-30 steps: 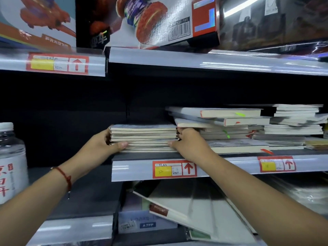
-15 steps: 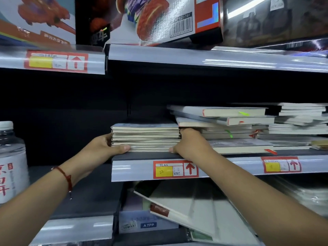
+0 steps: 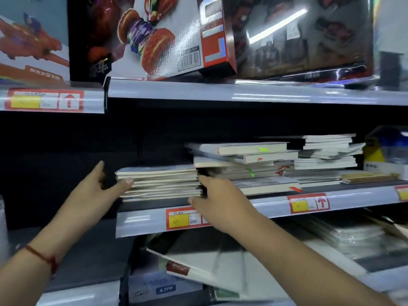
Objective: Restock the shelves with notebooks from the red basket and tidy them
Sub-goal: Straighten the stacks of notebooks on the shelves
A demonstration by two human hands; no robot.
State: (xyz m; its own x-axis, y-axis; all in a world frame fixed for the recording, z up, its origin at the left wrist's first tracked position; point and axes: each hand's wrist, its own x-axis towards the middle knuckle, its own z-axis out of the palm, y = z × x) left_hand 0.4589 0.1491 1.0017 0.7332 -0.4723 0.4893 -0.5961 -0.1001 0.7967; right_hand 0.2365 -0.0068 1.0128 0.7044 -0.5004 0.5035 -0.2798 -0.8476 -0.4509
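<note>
Head view shows a low stack of notebooks (image 3: 159,183) lying flat at the left end of the middle shelf (image 3: 141,224), its near edges roughly squared up. The left hand (image 3: 97,188) sits at the stack's left side with straight fingers reaching toward the dark back of the shelf and the thumb pressed against the near left corner of the pile; nothing is clasped in it. A red string bracelet (image 3: 43,257) circles that wrist. The right hand (image 3: 217,199) is at the stack's right end, its back toward the camera, fingertips tucked into the gap between this pile and the neighbouring one, so I cannot tell whether they curl round anything.

Just to the right lies a taller, untidy pile of books (image 3: 247,164), several skewed, with small green and red tabs sticking out. Farther right stands another stack of white books (image 3: 326,153), then a yellow and blue box (image 3: 386,151) at the edge. Red and yellow price tags (image 3: 183,219) sit on the shelf lip. Above, toy boxes (image 3: 159,38) crowd the top shelf. Below, a large white pad (image 3: 205,268) leans at a tilt on the lower shelf.
</note>
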